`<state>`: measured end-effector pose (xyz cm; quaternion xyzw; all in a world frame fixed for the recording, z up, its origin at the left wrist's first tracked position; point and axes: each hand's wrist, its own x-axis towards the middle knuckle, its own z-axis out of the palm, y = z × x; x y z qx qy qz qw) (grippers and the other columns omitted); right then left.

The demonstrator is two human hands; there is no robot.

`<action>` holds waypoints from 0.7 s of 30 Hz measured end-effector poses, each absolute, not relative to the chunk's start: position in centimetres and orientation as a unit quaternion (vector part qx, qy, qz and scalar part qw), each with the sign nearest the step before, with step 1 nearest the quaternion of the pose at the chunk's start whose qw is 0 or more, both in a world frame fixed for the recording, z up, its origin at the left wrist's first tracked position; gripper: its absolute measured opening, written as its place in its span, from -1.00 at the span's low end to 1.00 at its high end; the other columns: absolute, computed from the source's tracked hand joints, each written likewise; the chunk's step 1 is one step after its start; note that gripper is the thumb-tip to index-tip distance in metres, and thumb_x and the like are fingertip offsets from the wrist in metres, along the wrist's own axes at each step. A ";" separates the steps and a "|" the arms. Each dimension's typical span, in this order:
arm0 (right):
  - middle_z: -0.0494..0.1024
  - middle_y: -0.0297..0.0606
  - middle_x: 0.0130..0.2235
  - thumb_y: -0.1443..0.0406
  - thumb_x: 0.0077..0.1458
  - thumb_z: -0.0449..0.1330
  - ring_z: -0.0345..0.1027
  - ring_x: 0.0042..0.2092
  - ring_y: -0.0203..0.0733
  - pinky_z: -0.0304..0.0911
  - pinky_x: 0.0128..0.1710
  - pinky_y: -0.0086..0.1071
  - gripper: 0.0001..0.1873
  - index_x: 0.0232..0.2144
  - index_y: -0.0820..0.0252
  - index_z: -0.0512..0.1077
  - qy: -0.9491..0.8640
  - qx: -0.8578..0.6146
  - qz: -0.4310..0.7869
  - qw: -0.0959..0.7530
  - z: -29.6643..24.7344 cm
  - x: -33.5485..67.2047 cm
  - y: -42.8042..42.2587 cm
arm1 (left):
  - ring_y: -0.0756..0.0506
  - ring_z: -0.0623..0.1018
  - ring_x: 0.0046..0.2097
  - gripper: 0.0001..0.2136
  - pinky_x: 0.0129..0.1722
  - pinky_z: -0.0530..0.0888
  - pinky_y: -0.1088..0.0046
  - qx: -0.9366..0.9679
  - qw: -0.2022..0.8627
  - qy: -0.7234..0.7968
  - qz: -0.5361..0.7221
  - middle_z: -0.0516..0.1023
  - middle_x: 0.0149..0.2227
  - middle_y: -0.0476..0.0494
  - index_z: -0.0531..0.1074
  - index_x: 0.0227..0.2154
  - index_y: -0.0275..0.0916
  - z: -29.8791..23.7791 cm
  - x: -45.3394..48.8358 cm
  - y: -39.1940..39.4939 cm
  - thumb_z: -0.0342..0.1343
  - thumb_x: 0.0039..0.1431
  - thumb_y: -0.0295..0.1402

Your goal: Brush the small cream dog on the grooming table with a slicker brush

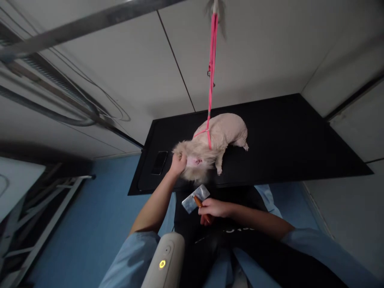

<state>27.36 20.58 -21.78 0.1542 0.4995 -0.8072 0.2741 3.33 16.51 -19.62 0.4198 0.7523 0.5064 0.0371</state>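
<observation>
In the closed right hand [213, 209] a brush [196, 199] is being gripped; by the curled left hand [179, 162] a dog [231, 130] on a black table [279, 140] is being held at the head, all being framed by grey walls [264, 52] and blue flooring [111, 192]

We could pass a hand over the right stretch of the black grooming table [300, 148]. The dog [231, 128] blocks the middle, with the pink tether [213, 52] rising above it. Our left hand [179, 162] and the smartphone [159, 163] crowd the left end; the slicker brush [198, 202] obstructs the front edge.
</observation>
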 end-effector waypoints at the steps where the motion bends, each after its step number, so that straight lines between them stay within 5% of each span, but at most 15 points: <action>1: 0.58 -0.32 -0.51 0.38 0.29 0.20 0.44 -0.54 -0.34 0.28 -0.52 -0.51 -0.75 -0.46 0.23 0.34 0.495 0.143 -0.817 0.260 -21.7 27.3 20.7 | -0.26 0.65 -0.05 -0.65 0.16 0.52 0.11 0.417 0.039 0.750 0.512 0.66 -0.23 -0.29 0.55 -0.27 -0.26 -19.6 3.2 16.5 0.07 0.28 -0.04; 5: 0.55 -0.40 -0.54 0.42 0.29 0.18 0.43 -0.50 -0.36 0.31 -0.40 -0.50 -0.79 -0.42 0.21 0.32 0.530 0.208 -0.816 0.100 -21.2 26.8 21.7 | -0.31 0.59 0.13 -0.51 0.27 0.43 0.08 0.388 0.047 0.740 0.548 0.64 -0.01 -0.38 0.55 -0.11 -0.26 -19.9 2.9 16.6 0.08 0.26 0.09; 9: 0.51 -0.39 -0.59 0.42 0.30 0.12 0.35 -0.58 -0.34 0.23 -0.51 -0.49 -0.76 -0.46 0.19 0.30 0.529 0.162 -0.789 0.266 -21.3 26.8 22.0 | -0.33 0.59 0.16 -0.44 0.28 0.42 0.05 0.352 0.061 0.743 0.565 0.63 0.03 -0.39 0.55 -0.06 -0.27 -20.3 2.1 16.5 0.10 0.22 0.16; 14: 0.37 -0.56 -0.64 0.35 0.35 0.05 0.22 -0.62 -0.40 0.14 -0.54 -0.53 -0.86 -0.32 0.16 0.29 0.553 0.184 -0.809 0.078 -21.5 25.7 24.2 | -0.30 0.63 0.09 -0.55 0.16 0.54 0.12 0.312 0.082 0.751 0.577 0.67 -0.05 -0.34 0.54 -0.09 -0.22 -21.2 0.9 16.6 0.15 0.21 0.07; 19: 0.25 -0.59 -0.69 0.24 0.38 0.07 0.02 -0.69 -0.43 -0.04 -0.64 -0.53 -0.77 -0.36 0.18 0.32 0.580 0.130 -0.774 0.219 -22.5 26.5 24.8 | -0.27 0.65 0.06 -0.63 0.07 0.60 0.16 0.244 0.123 0.752 0.600 0.66 -0.03 -0.30 0.48 -0.08 -0.18 -21.5 0.4 16.7 0.17 0.19 -0.03; 21: 0.26 -0.57 -0.67 0.18 0.42 0.00 0.04 -0.68 -0.42 -0.02 -0.62 -0.52 -0.70 -0.34 0.18 0.34 0.579 0.123 -0.789 0.165 -22.4 26.5 25.1 | -0.26 0.66 0.01 -0.68 0.05 0.61 0.16 0.230 0.140 0.750 0.604 0.67 -0.05 -0.28 0.46 -0.13 -0.18 -21.3 0.4 16.7 0.18 0.18 -0.09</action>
